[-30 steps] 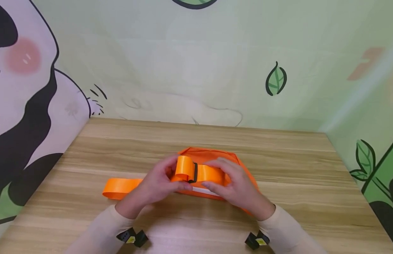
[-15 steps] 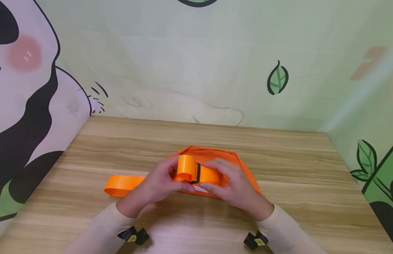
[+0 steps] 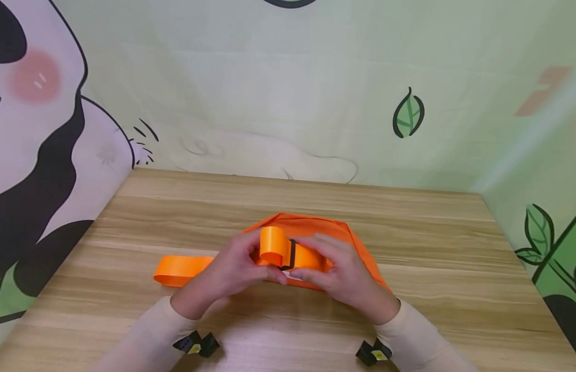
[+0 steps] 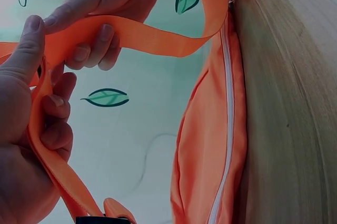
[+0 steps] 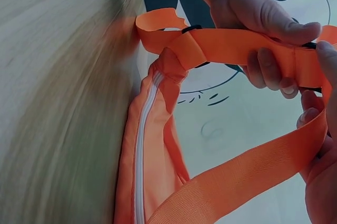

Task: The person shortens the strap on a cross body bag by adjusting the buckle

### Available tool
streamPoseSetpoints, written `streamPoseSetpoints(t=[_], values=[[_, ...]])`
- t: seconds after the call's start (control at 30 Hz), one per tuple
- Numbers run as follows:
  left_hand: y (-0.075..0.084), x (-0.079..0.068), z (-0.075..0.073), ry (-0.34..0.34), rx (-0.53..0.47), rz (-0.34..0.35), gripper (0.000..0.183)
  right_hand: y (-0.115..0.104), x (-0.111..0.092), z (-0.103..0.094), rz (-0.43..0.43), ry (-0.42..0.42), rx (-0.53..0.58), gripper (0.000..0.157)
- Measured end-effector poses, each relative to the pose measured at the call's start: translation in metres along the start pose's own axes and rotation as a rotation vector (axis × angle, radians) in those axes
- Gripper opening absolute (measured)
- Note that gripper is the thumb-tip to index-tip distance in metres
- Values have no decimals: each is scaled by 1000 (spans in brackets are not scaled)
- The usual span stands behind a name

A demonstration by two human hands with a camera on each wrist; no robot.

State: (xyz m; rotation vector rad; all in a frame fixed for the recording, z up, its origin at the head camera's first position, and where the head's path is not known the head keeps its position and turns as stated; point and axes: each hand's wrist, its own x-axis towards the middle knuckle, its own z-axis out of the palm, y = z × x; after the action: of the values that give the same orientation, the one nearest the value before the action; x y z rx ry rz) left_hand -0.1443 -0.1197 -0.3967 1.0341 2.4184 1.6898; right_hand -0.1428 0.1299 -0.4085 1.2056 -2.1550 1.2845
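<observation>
An orange waist bag (image 3: 315,225) with a white zip (image 5: 141,145) lies on the table, partly behind both hands in the head view. My left hand (image 3: 234,266) pinches the orange strap (image 3: 272,242) beside a black slider buckle (image 3: 292,254), where the strap stands up in a loop. On the buckle's other side, my right hand (image 3: 341,263) grips the strap between thumb and fingers. In the left wrist view the right hand's fingers (image 4: 105,37) curl under the webbing. A second black slider (image 5: 192,28) sits on the strap near the bag's left end.
The wood-grain table (image 3: 432,248) ends at a wall printed with a panda and leaves (image 3: 408,113). A loose strap loop (image 3: 181,269) lies left of my left wrist. A small black camera (image 3: 197,345) is strapped to each wrist.
The buckle has shifted slightly right, closer to my right hand's fingertips, and the strap between hand and buckle looks shorter. Both hands keep hold of the strap.
</observation>
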Motion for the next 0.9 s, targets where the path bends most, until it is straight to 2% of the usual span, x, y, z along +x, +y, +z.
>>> streamPoseSetpoints(t=[0.1, 0.33, 0.57, 0.8, 0.9], values=[[1, 0, 0, -6, 20, 4, 60, -1, 0, 0, 6, 1, -6, 58], [3, 1, 0, -14, 69, -4, 60, -1, 1, 0, 13, 1, -11, 56], [2, 0, 1, -6, 138, 38, 57, -1, 0, 0, 32, 2, -9, 50], [-1, -2, -3, -43, 198, 27, 54, 1, -4, -1, 58, 7, -36, 52], [-3, -2, -4, -39, 226, 48, 51, 1, -5, -1, 55, 5, -37, 52]])
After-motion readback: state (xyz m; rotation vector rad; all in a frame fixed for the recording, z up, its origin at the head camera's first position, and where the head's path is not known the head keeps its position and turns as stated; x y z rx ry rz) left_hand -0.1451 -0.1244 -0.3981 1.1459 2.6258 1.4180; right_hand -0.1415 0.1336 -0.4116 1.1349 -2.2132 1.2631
